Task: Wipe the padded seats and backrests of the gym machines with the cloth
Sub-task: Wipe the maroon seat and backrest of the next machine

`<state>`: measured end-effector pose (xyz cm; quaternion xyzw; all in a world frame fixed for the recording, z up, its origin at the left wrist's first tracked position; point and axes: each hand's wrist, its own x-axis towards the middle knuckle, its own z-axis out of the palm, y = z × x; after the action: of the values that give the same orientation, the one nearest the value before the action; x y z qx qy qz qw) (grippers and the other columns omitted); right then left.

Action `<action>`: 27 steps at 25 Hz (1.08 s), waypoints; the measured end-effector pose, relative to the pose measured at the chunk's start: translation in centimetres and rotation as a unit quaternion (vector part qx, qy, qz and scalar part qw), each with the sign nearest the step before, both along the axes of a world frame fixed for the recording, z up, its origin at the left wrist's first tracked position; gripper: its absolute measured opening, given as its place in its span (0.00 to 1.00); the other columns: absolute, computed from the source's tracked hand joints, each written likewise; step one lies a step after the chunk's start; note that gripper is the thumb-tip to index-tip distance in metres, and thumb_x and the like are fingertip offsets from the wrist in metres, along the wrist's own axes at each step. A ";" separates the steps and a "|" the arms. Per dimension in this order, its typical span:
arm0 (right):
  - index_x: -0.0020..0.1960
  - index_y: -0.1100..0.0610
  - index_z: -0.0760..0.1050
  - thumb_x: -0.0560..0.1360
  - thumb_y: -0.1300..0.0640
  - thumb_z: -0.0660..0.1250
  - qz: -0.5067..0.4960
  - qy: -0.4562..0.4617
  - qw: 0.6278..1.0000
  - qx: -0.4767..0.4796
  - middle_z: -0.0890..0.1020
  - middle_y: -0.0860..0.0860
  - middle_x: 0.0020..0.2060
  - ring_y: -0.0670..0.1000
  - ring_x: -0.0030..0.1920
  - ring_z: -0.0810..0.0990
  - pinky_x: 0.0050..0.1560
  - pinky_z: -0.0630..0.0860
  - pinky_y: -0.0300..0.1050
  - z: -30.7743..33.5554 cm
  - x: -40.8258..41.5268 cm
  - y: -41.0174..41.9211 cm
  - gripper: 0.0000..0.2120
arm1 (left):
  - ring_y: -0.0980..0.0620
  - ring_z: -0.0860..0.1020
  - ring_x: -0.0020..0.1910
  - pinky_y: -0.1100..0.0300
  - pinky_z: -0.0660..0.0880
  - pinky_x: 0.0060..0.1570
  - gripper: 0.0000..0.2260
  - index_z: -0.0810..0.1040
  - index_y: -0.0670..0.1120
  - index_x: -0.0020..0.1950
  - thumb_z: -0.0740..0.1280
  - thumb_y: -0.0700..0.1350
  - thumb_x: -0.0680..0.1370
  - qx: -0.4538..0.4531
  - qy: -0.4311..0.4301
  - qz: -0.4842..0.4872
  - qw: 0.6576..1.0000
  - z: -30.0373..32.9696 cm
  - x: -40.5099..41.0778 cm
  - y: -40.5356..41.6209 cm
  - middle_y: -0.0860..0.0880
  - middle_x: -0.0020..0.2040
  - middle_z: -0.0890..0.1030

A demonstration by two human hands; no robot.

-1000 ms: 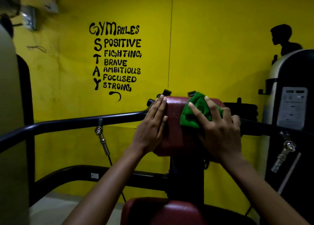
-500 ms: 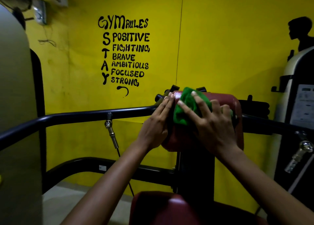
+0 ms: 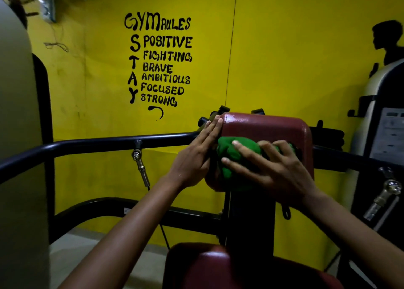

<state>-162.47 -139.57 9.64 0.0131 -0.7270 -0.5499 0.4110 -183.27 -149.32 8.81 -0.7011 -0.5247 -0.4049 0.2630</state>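
2 hands are up on the dark red backrest pad of a gym machine. The right hand lies flat on a green cloth, its fingers spread wide and straight, and it pushes the bunched cloth against the front of the pad. The cloth sits on the left half of the pad face, about halfway up. The left hand is at 9 o'clock from the cloth. Its fingers are straight and close together, and they press on the left edge of the pad, with the tips near the top corner. The 2 hands are just beside each other. At 6 o'clock from the pad is the dark red seat, low in the view and in shadow. A black bar runs out from the pad toward 9 o'clock, and a shiny metal pin hangs under it. Behind is a yellow wall with black painted words that start with "GYM RULES". At 3 o'clock stands another machine, grey and black.
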 end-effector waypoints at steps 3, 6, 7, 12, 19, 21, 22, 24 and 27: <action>0.71 0.47 0.67 0.77 0.46 0.64 0.011 0.089 0.994 -0.060 0.74 0.56 0.67 0.59 0.49 0.75 0.44 0.65 0.50 -1.6 -0.4 -0.7 0.23 | 0.66 0.45 0.74 0.81 0.66 0.46 0.28 0.43 0.53 0.77 0.48 0.50 0.78 0.009 -0.006 0.000 1.000 0.0 0.6 0.0 0.59 0.77 0.43; 0.71 0.46 0.67 0.79 0.52 0.61 0.002 -0.006 1.000 0.015 0.73 0.55 0.68 0.60 0.50 0.76 0.44 0.71 0.53 -3.6 2.1 -0.3 0.21 | 0.59 0.50 0.76 0.76 0.56 0.66 0.25 0.52 0.46 0.78 0.49 0.48 0.81 0.045 -0.007 0.011 0.999 0.2 1.2 0.1 0.50 0.78 0.52; 0.71 0.46 0.66 0.80 0.50 0.59 0.000 0.015 1.000 -0.012 0.73 0.55 0.68 0.59 0.50 0.75 0.44 0.71 0.53 -3.0 3.4 0.2 0.20 | 0.55 0.51 0.77 0.71 0.53 0.71 0.24 0.55 0.43 0.77 0.50 0.49 0.82 0.062 0.007 0.021 0.998 0.3 1.6 0.2 0.48 0.78 0.54; 0.72 0.50 0.65 0.73 0.41 0.56 0.114 0.296 0.867 -0.385 0.74 0.58 0.61 0.61 0.51 0.73 0.49 0.71 0.54 1.3 4.4 2.7 0.29 | 0.48 0.55 0.76 0.41 0.52 0.73 0.26 0.60 0.42 0.76 0.52 0.52 0.81 0.083 0.135 0.123 0.980 0.8 5.7 3.0 0.44 0.76 0.61; 0.72 0.50 0.62 0.73 0.48 0.63 0.232 0.357 0.757 -0.496 0.72 0.54 0.64 0.54 0.62 0.72 0.59 0.73 0.50 -6.1 4.9 1.5 0.28 | 0.48 0.57 0.76 0.38 0.49 0.73 0.26 0.62 0.43 0.75 0.52 0.54 0.80 0.115 0.120 0.181 0.969 0.6 6.5 4.1 0.46 0.75 0.63; 0.72 0.51 0.63 0.73 0.51 0.65 0.238 0.355 0.745 -0.513 0.72 0.53 0.63 0.53 0.62 0.73 0.59 0.73 0.49 -4.4 5.0 2.2 0.28 | 0.48 0.57 0.76 0.38 0.50 0.73 0.26 0.62 0.43 0.75 0.52 0.54 0.80 0.116 0.116 0.182 0.969 0.6 6.7 4.2 0.46 0.75 0.64; 0.71 0.52 0.64 0.73 0.53 0.66 0.226 0.368 0.730 -0.529 0.72 0.54 0.62 0.54 0.61 0.73 0.59 0.73 0.48 -2.1 4.6 3.0 0.28 | 0.48 0.58 0.76 0.37 0.51 0.72 0.26 0.62 0.43 0.75 0.52 0.54 0.80 0.118 0.116 0.184 0.969 0.5 6.7 4.2 0.46 0.75 0.64; 0.71 0.54 0.66 0.74 0.55 0.67 0.182 0.384 0.709 -0.563 0.74 0.54 0.61 0.56 0.60 0.74 0.55 0.71 0.45 3.0 3.7 4.3 0.26 | 0.48 0.58 0.76 0.37 0.52 0.72 0.26 0.62 0.43 0.75 0.53 0.53 0.80 0.122 0.118 0.182 0.968 0.5 6.6 4.1 0.46 0.75 0.64; 0.70 0.55 0.67 0.72 0.58 0.66 0.175 0.339 0.725 -0.573 0.74 0.52 0.57 0.53 0.55 0.74 0.49 0.67 0.37 4.3 4.1 4.3 0.27 | 0.49 0.58 0.76 0.38 0.53 0.72 0.26 0.62 0.42 0.75 0.54 0.53 0.80 0.136 0.107 0.167 0.971 0.8 6.4 4.0 0.45 0.75 0.64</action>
<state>-158.39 -135.25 13.90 -0.2851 -0.7010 0.0852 0.6482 -176.84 -145.31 9.62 -0.6005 -0.5431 -0.3453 0.4745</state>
